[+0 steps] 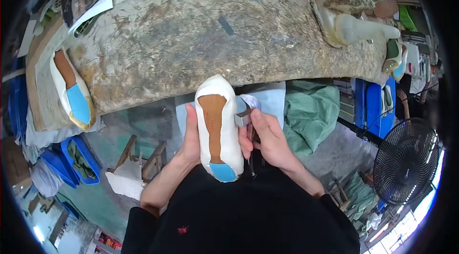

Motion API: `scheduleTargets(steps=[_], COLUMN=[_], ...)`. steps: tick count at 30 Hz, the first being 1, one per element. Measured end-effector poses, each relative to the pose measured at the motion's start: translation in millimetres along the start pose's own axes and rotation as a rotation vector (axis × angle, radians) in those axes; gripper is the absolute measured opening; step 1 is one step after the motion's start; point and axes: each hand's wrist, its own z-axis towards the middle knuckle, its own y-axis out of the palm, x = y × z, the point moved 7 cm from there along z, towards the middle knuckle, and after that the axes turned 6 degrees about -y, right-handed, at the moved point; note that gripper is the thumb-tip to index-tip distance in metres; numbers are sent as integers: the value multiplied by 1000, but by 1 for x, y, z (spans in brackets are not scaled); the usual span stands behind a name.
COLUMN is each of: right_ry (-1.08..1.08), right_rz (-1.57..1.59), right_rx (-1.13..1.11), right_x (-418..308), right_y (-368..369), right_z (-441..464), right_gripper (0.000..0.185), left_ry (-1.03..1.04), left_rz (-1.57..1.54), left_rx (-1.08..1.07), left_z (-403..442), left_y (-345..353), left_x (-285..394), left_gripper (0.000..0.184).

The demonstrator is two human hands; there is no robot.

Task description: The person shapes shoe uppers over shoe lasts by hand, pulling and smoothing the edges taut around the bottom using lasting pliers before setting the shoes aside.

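Observation:
A white shoe upper on a last [228,134] is held sole side up in front of my chest, its toe end toward the bench. Its underside shows a brown strip and a light blue heel patch. My left hand [191,137] grips its left side, thumb along the edge. On its right, my right hand [267,139] has its fingers closed round a small metal tool [243,118], which is at the shoe's right edge. The tool's lower part is partly hidden by my fingers.
The worn workbench [191,39] spans the front. A similar shoe [73,90] lies at its left end, and a pale machine arm or horn [363,30] stands at the right. A black fan [406,162] is at the far right, with green sacking [311,115] below the bench.

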Motion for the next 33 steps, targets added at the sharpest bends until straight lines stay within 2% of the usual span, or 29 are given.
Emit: scheduleTargets(steps=[4, 7, 8, 9, 10, 11, 12, 13, 15, 16, 17, 18, 19, 20, 22, 23, 24, 27, 28, 30, 33], right_ry=[-25, -26, -15, -5, 2, -63, -130, -130, -77, -78, -99, -115, -217, -287, -493, -584, -613, -535, -641, -613, -417], right_rz=[-49, -224, -375, -527, -528, -687, -845, -848, -1035, -1041, -810, -580, -603, -582, -718, -1087, -1328, -1024, -960, -1222, -978], right_rx=[36, 11, 5, -3, -2, -12, -19, -9, -202, -197, -124, -61, -87, 195, 483, 346, 90, 179, 286, 131, 153], right_x=[-13, -25, -33, -40, -47, -57, -67, -71, -74, -77, -84, -90, -109, -124, -123, -106, -98, -95, -90, -75, -88], right_y=[-8, -12, -11, -10, -7, -3, 0, -3, -5, -6, -8, -12, -8, -6, -1, -1, 15, 9, 5, 15, 3], right_z=[7, 10, 10, 10, 11, 14, 16, 17, 18, 10, 1, -7, -14, -25, -40, -35, -17, -29, -40, -30, -31], right_gripper=[61, 59, 54, 50, 50, 46, 42, 42, 26, 26, 26, 35, 57, 68, 74, 74, 77, 78, 76, 72, 71], left_ry=[-34, 25, 22, 40, 56, 46, 41, 61, 94, 97, 103, 100, 93, 63, 76, 85, 102, 105, 87, 91, 141], left_rz=[122, 140, 131, 215, 301, 280, 281, 266, 251, 242, 229, 229, 227, 211, 228, 249, 234, 232, 206, 217, 331], left_rx=[18, 130, 131, 258, 385, 282, 277, 291, 295, 278, 266, 256, 250, 247, 259, 263, 257, 234, 212, 238, 278], left_z=[8, 10, 9, 5, 2, 1, 2, 2, 5, 6, 6, 7, 7, 6, 5, 7, 8, 9, 6, 4, 0], left_y=[1, -11, -9, -9, -12, -9, -7, -6, -4, -6, -9, -12, -14, -13, -12, -10, -8, -13, -9, -10, -8], left_x=[-5, -7, -8, -3, 1, 3, 1, 1, 2, -1, -2, -3, -3, -4, -4, -3, -3, -5, -3, -5, -5], left_gripper=[125, 116, 116, 109, 102, 90, 90, 91, 93, 91, 89, 88, 87, 85, 85, 85, 85, 84, 83, 83, 80])
